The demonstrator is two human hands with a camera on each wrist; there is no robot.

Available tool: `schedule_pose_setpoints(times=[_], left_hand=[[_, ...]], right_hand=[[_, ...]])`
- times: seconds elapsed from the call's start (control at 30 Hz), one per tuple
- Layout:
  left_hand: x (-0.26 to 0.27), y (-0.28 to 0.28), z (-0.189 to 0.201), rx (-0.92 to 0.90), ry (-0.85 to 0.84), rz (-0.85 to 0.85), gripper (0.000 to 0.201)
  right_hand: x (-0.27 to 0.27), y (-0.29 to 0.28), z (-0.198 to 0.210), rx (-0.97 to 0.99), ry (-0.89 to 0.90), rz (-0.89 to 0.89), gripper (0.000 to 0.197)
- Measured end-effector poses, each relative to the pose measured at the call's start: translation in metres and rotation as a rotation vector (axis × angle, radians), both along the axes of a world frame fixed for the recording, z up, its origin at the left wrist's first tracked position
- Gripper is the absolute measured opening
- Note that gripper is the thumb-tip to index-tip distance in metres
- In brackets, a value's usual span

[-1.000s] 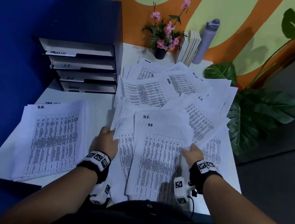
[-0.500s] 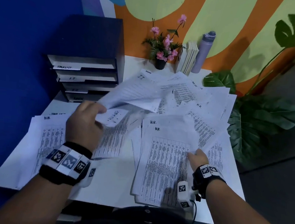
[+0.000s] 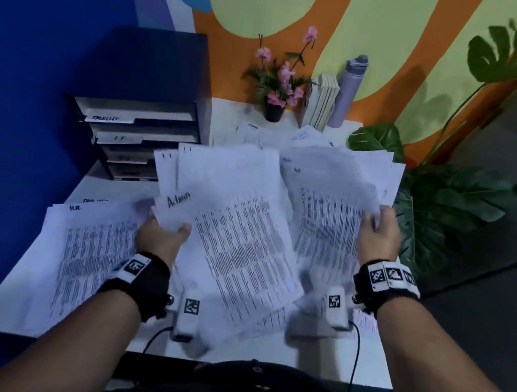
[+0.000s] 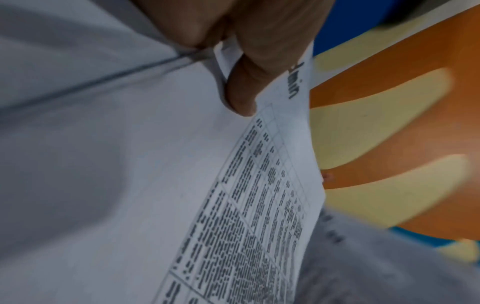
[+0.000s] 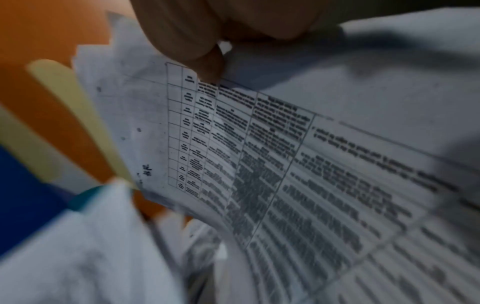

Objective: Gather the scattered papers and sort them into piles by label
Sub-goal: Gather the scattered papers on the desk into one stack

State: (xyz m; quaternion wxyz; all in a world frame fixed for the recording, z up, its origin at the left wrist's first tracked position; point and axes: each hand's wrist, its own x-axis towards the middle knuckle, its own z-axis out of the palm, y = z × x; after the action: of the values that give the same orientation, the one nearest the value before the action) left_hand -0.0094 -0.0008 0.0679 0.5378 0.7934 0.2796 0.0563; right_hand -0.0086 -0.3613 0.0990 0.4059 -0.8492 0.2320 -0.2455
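Head view: left hand (image 3: 162,237) pinches an "Admin" sheet (image 3: 236,225) by its corner, lifted w/ a few more so the label reads. Right hand (image 3: 378,233) grips another batch (image 3: 327,207) by its edge, up off the desk (image 3: 370,371). H.R. pile (image 3: 70,258) sits left.

Left wrist: thumb (image 4: 244,86) curled onto the sheet beside the label, prob. to keep it legible.

Right wrist: fingers (image 5: 205,63) clamp printed pages; label too blurred to read.

The sheet (image 3: 239,225) in my left hand (image 3: 161,237) says "Admin" in its top corner. The pile (image 3: 91,260) lying at my left says "H.R." at the top. The top tray (image 3: 133,115) of the dark paper rack has a tab that reads "TASKLIST". The next tray (image 3: 144,135) down says "I T". The small print in the tables is too blurry to read.
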Motion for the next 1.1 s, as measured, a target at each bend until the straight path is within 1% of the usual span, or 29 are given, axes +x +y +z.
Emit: schedule_pose_setpoints(times=[0.03,0.07,0.13,0.17,0.2,0.23,0.27,0.3,0.33,0.37,0.4,0.47,0.5,0.57,0.63,0.67,0.7,0.77,0.8,0.83,0.9,0.97,1.03,1.07,1.1], left_hand=[[-0.002,0.001,-0.022,-0.004,0.085,-0.056,0.035],[-0.007,-0.001,-0.034,0.005,0.174,-0.111,0.042],[-0.012,0.000,-0.059,0.074,0.317,-0.174,0.056],[-0.015,0.000,-0.065,0.096,0.335,-0.171,0.058],[-0.017,-0.001,-0.069,0.088,0.318,-0.157,0.056],[-0.017,0.001,-0.076,0.069,0.281,-0.142,0.051],[-0.017,0.001,-0.077,0.048,0.252,-0.129,0.044],[-0.016,0.002,-0.078,0.026,0.228,-0.115,0.039],[-0.016,0.002,-0.078,0.007,0.242,-0.108,0.038],[-0.016,0.001,-0.079,-0.005,0.263,-0.112,0.041],[-0.017,0.000,-0.077,-0.007,0.314,-0.123,0.046],[-0.020,-0.005,-0.075,-0.013,0.408,-0.147,0.055],[-0.022,-0.007,-0.074,-0.026,0.417,-0.161,0.059],[-0.026,-0.013,-0.070,-0.034,0.380,-0.215,0.066],[-0.032,-0.016,-0.066,-0.012,0.347,-0.281,0.079],[-0.035,-0.016,-0.067,0.005,0.340,-0.314,0.088],[-0.037,-0.015,-0.070,0.015,0.336,-0.343,0.091],[-0.040,-0.015,-0.072,0.037,0.324,-0.383,0.078],[-0.041,-0.015,-0.070,0.035,0.302,-0.385,0.069],[-0.041,-0.015,-0.064,0.009,0.276,-0.382,0.063],[-0.041,-0.017,-0.043,-0.068,0.184,-0.393,0.053],[-0.040,-0.019,-0.018,-0.143,0.068,-0.411,0.046],[-0.038,-0.023,0.009,-0.158,-0.019,-0.414,0.038],[-0.035,-0.025,0.021,-0.174,-0.050,-0.407,0.033],[-0.032,-0.026,0.032,-0.205,-0.078,-0.394,0.027]], right_hand=[[0.001,0.004,0.012,-0.029,-0.042,0.023,0.007],[0.001,0.008,0.023,-0.061,-0.084,0.044,0.009],[0.002,0.016,0.042,-0.106,-0.191,0.082,0.018],[0.002,0.020,0.051,-0.130,-0.243,0.103,0.022],[0.002,0.025,0.057,-0.146,-0.279,0.123,0.020],[0.003,0.028,0.059,-0.136,-0.282,0.138,0.014],[0.004,0.033,0.057,-0.095,-0.244,0.158,0.004],[0.006,0.038,0.053,-0.014,-0.175,0.171,0.011],[0.006,0.043,0.046,0.074,-0.086,0.188,0.024],[0.006,0.048,0.035,0.146,0.021,0.214,0.034],[0.005,0.055,0.024,0.161,0.128,0.240,0.037],[0.000,0.068,-0.005,0.108,0.337,0.285,0.037],[-0.002,0.073,-0.022,0.097,0.415,0.317,0.036],[-0.008,0.083,-0.052,0.092,0.509,0.396,0.031],[-0.012,0.089,-0.075,0.091,0.580,0.479,0.018],[-0.013,0.091,-0.085,0.064,0.625,0.518,0.014],[-0.013,0.091,-0.096,0.017,0.674,0.553,0.015],[-0.014,0.089,-0.110,-0.037,0.731,0.610,0.015],[-0.014,0.087,-0.111,-0.019,0.731,0.627,0.016],[-0.014,0.083,-0.112,0.032,0.723,0.634,0.022],[-0.014,0.073,-0.101,0.245,0.703,0.613,0.045],[-0.013,0.065,-0.081,0.506,0.679,0.565,0.075],[-0.007,0.064,-0.063,0.688,0.606,0.512,0.100],[-0.004,0.066,-0.052,0.749,0.533,0.490,0.107],[0.000,0.069,-0.043,0.802,0.450,0.457,0.104]])
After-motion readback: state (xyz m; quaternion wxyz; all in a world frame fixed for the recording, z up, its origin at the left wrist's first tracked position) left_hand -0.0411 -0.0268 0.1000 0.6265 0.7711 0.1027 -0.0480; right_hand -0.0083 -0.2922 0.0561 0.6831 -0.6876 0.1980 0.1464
